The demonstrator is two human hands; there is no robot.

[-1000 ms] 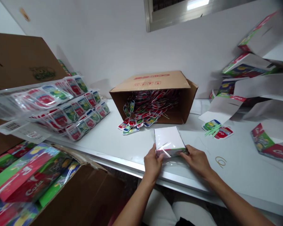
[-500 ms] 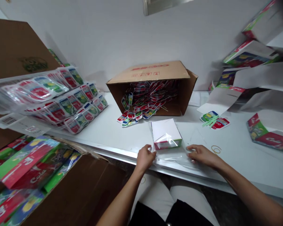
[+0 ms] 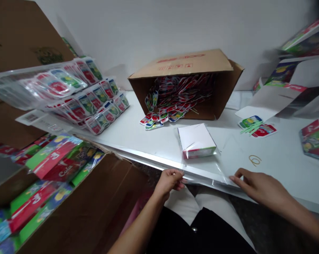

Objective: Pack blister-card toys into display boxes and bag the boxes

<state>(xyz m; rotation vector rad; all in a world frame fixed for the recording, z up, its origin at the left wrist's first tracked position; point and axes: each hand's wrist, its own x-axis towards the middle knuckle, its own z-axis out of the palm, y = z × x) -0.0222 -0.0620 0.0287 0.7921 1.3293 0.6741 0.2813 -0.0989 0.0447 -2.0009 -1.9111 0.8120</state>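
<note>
A small white-topped carton [image 3: 196, 138] with red and green sides lies inside a clear plastic bag [image 3: 205, 169] near the table's front edge. The bag's open end stretches toward me, past that edge. At its left corner, my left hand [image 3: 171, 180] pinches the film between thumb and fingers. My right hand [image 3: 257, 185] has the opposite corner at its thumb and fingertips, closed on the film. Neither hand touches the carton.
Beyond stands a brown cardboard box [image 3: 228, 86] on its side, spilling soda-print packets [image 3: 154, 121]. Bagged packets [image 3: 95, 102] are stacked left, above an open carton [image 3: 95, 197] of colourful boxes. Rubber bands [image 3: 254, 160], two packets with green ties [image 3: 262, 129] and unfolded boxes [image 3: 273, 100] lie right.
Both hands have drawn back from the carton toward me and moved farther apart, pulling the bag's end flatter over the table edge. The view has shifted slightly.
</note>
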